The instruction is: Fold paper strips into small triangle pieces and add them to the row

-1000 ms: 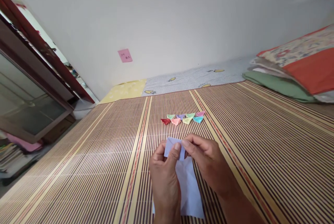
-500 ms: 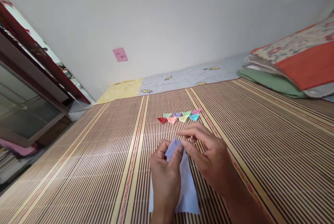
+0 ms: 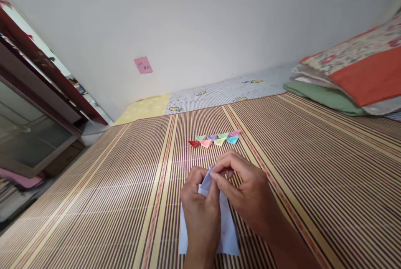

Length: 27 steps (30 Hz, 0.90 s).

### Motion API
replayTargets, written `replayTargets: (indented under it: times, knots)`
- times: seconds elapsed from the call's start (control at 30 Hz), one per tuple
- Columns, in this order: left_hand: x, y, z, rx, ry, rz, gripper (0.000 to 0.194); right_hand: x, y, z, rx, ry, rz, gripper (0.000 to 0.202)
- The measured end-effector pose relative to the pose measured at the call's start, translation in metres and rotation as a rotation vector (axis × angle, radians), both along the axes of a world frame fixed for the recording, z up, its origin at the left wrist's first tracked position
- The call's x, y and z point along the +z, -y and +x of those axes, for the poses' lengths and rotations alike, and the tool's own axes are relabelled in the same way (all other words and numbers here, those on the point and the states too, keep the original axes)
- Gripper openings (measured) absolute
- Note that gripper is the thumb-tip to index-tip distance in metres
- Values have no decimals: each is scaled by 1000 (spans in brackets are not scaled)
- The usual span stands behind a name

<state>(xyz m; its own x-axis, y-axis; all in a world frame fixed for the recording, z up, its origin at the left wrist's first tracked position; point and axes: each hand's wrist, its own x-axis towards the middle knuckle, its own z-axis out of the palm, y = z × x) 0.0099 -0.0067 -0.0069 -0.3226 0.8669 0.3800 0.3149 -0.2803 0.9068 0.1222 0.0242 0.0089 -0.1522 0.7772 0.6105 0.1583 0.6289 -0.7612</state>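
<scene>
A small folded piece of lilac paper (image 3: 206, 182) is pinched between the thumb and fingers of my left hand (image 3: 200, 206). My right hand (image 3: 247, 185) closes on the upper right edge of the same paper, its thumb and forefinger pressed together there. Fingers cover much of the folded piece. Below my left hand lies a pale bluish-white sheet (image 3: 228, 235), flat on the striped mat (image 3: 119, 202). Beyond my hands sit several small folded paper triangles in two rows, among them a red one (image 3: 194, 144) and a turquoise one (image 3: 232, 140).
Behind the mat runs a checked cloth (image 3: 216, 92) with a yellow part (image 3: 144, 108) against the white wall (image 3: 200, 22). A pink note (image 3: 143, 65) is stuck on the wall. Folded bedding (image 3: 366, 81) is piled at the right. A glass-paned door (image 3: 31, 127) stands at the left.
My right hand has moved in, its spread thumb and forefinger closing on the paper. The lilac piece's top now looks narrower and more upright.
</scene>
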Motion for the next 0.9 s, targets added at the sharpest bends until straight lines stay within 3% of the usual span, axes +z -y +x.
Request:
replayTargets:
  times: [0.2,0.77,0.9]
  knots:
    - [1,1,1,-54,21,-1,23,2,-1,2,-94,21,61,14]
    - [0,2,3,-118,204,-79,29,9,-2,11,4,17,-144,6]
    - [2,2,-1,-148,217,-101,27,9,-2,10,71,-51,-160,16]
